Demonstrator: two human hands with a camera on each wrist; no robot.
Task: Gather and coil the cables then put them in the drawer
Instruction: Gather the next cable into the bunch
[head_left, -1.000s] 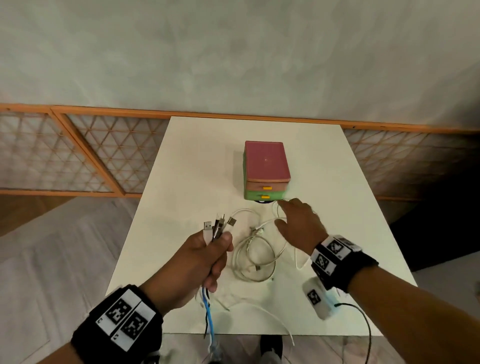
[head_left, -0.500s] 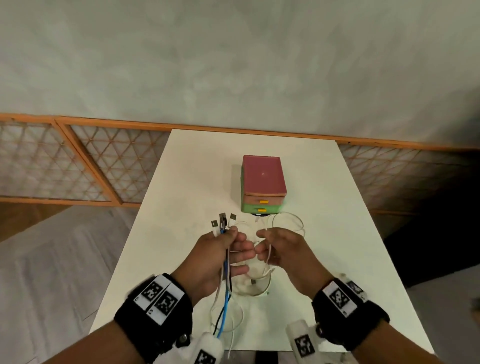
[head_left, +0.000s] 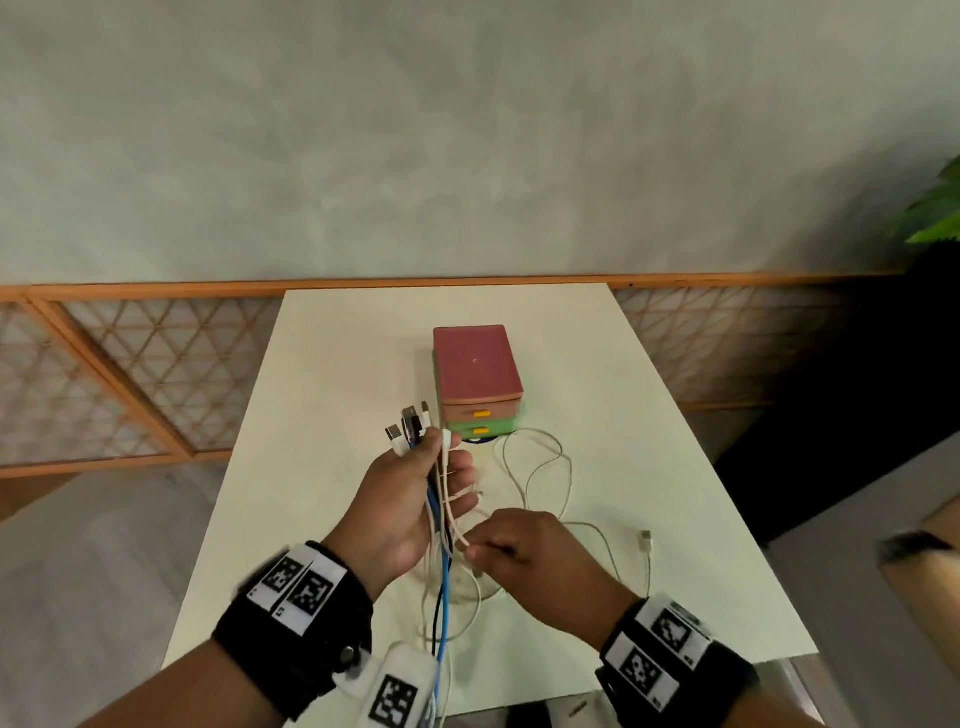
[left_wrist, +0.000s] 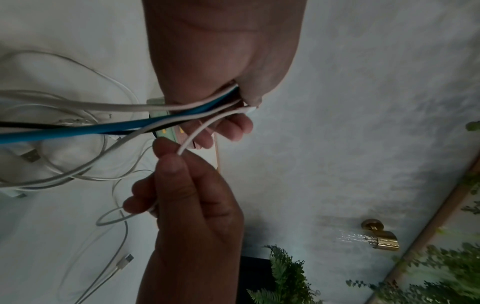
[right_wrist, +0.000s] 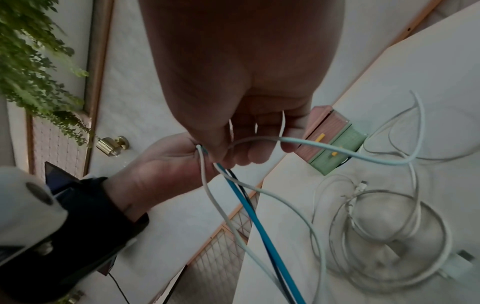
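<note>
My left hand (head_left: 402, 499) grips an upright bundle of cables (head_left: 439, 525), blue, black and white, with their plugs (head_left: 410, 426) sticking out above the fist. A white cable (head_left: 451, 499) runs down from that fist, and my right hand (head_left: 511, 545) pinches it just below and to the right. In the left wrist view the right hand (left_wrist: 187, 185) pinches this white cable (left_wrist: 193, 134) between thumb and forefinger. More white cable (head_left: 545, 467) lies looped on the table (head_left: 337, 364). The small drawer box (head_left: 477, 364) stands behind with both drawers closed.
A loose white plug (head_left: 645, 540) lies on the table right of my right hand. The gathered cables hang over the near table edge (head_left: 436, 670). A wooden lattice rail (head_left: 130, 374) runs behind the table, and a plant (head_left: 940, 208) is at the far right.
My right hand came back from the drawer box to my left hand, passed it a white cable end, then slid down the cable. My left hand lifted the bundle higher.
</note>
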